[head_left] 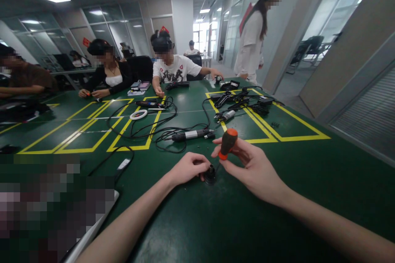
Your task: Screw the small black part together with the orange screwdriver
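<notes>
My right hand grips a screwdriver with a black and orange handle, its shaft slanting down to the left. Beneath it, a small round black part with a short metal stub on top rests on the green table. The fingers of my left hand close around the side of that part and hold it against the table top. I cannot tell whether the screwdriver's tip touches the part. A few tiny loose pieces, perhaps screws, lie just beyond my hands.
Ahead lies a grey and black cylindrical tool with looping black cable. Black parts and cables crowd the yellow-taped area at back right. A white ring sits further left. A laptop-like device is at front left. Several people sit or stand beyond.
</notes>
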The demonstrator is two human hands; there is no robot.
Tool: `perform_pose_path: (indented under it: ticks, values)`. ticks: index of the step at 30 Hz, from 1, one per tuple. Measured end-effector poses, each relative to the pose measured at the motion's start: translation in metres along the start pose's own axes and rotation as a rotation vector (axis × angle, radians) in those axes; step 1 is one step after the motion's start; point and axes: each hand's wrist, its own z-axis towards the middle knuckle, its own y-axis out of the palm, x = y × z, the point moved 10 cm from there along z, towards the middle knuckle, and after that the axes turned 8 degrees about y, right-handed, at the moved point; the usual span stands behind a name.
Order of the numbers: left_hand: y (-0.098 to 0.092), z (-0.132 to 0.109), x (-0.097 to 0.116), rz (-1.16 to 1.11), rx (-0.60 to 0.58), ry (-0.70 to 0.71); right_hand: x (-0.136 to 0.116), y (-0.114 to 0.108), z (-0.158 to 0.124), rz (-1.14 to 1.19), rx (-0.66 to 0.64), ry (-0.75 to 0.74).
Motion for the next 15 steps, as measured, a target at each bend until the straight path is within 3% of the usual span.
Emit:
perform_pose_path:
  ticks: [7, 15]
  values:
    - [-0.0001, 0.0000, -0.0017, 0.022, -0.002, 0.010, -0.0067, -0.0005, -0.0001, -0.006, 0.006, -0.059]
    - [0.0002, 0.0008, -0.0051, 0.018, -0.002, 0.003, -0.0008, 0.0012, 0.0010, 0.026, -0.006, -0.006]
